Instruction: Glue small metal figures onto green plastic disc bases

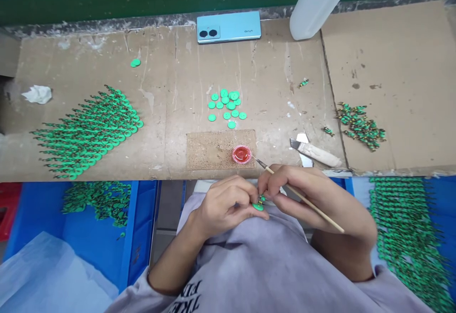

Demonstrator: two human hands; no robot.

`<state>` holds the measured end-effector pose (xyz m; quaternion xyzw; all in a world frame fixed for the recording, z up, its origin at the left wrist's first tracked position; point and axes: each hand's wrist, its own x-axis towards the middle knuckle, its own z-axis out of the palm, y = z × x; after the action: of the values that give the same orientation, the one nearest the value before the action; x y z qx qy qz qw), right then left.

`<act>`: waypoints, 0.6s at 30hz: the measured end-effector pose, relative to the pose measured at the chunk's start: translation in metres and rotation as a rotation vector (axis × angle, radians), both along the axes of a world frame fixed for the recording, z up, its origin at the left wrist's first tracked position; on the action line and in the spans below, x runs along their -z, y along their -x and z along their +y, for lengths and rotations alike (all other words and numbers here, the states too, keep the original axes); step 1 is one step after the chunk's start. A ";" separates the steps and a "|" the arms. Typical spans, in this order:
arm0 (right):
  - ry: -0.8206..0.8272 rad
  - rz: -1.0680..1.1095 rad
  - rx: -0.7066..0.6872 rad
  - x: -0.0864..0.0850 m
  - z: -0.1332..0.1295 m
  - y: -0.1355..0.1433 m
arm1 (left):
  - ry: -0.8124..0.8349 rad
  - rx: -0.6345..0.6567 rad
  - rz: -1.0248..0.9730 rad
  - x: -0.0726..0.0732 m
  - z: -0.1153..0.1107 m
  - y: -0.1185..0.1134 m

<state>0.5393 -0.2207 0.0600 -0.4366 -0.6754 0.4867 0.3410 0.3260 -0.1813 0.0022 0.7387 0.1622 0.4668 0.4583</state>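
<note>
My left hand [231,203] pinches a round green disc [258,206] between thumb and fingers, just below the bench edge. In my right hand [288,187] a thin paintbrush [313,210] lies slanted, its bristles pointing up and left. The fingertips of that hand also meet at a small green and gold piece [261,199] over the disc; whether the two are joined I cannot tell. Close to the brush tip stands a small round dish of red liquid [242,154], on a speckled tan board [210,151]. Beyond it lie several loose green discs [225,100].
Rows of assembled green pieces [92,132] cover the left of the bench. Small green and gold parts [361,125] are heaped at right, near a wrapped-handle blade [317,153]. A phone [229,27] and white container [317,4] stand behind. Blue bins [142,227] flank my body.
</note>
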 end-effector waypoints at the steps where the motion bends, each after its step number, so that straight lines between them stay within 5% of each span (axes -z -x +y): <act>1: 0.005 0.018 0.009 0.001 0.000 0.000 | 0.009 0.004 -0.009 0.000 0.000 0.000; 12: 0.141 0.396 0.283 0.022 -0.016 0.022 | 0.009 -0.092 -0.046 -0.001 -0.004 0.001; 18: 0.187 0.503 0.260 0.024 -0.018 0.023 | 0.033 -0.101 -0.044 0.000 -0.005 0.002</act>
<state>0.5168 -0.2384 0.0358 -0.4147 -0.4600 0.5921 0.5155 0.3244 -0.1859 0.0023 0.7115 0.1966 0.5029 0.4496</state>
